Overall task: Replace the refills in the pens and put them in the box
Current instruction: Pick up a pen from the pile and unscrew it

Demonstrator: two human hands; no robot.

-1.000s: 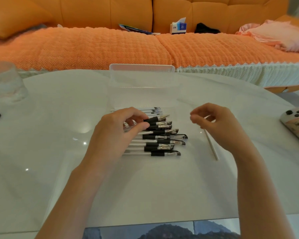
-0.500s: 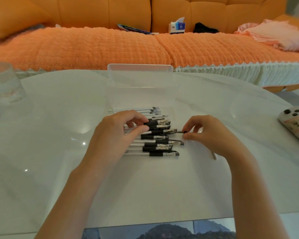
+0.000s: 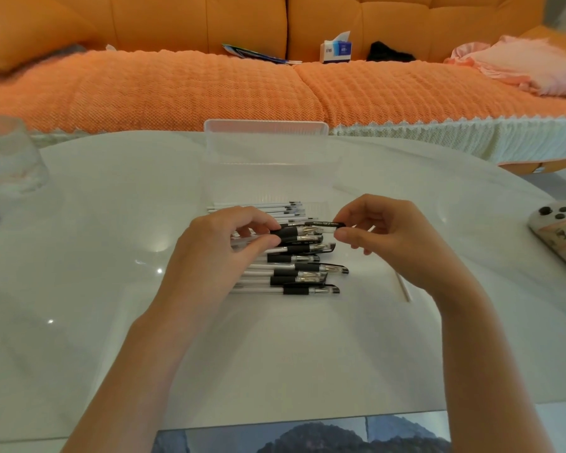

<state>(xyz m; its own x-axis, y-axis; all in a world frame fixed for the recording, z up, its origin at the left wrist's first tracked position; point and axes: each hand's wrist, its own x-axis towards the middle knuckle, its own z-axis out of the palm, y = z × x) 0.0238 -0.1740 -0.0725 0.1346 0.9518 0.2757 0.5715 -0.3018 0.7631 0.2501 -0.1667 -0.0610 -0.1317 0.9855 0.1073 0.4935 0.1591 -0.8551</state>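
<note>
We start at the grip: our left hand (image 3: 223,253) is closed around the black grip section of one pen (image 3: 291,231), thumb and fingers pinching it just above the pile, while our right hand (image 3: 389,237) pinches the pen's black cap (image 3: 325,224) at its far end, fingertips nearly together. Whether the cap is already off the barrel, we cannot tell.

Under this pen lies the pile of pens (image 3: 298,269), stacked side by side, caps toward our right hand. Just behind the pile a row of thin white refills (image 3: 258,209) lies against the near wall of the clear box (image 3: 265,125). The box looks empty as far as its walls show. To the right of the pile, near our right wrist, one loose white refill (image 3: 402,287) rests on the table (image 3: 111,354).

So we judge the work barely begun: one pen being opened, none boxed, the whole pile left.
</note>
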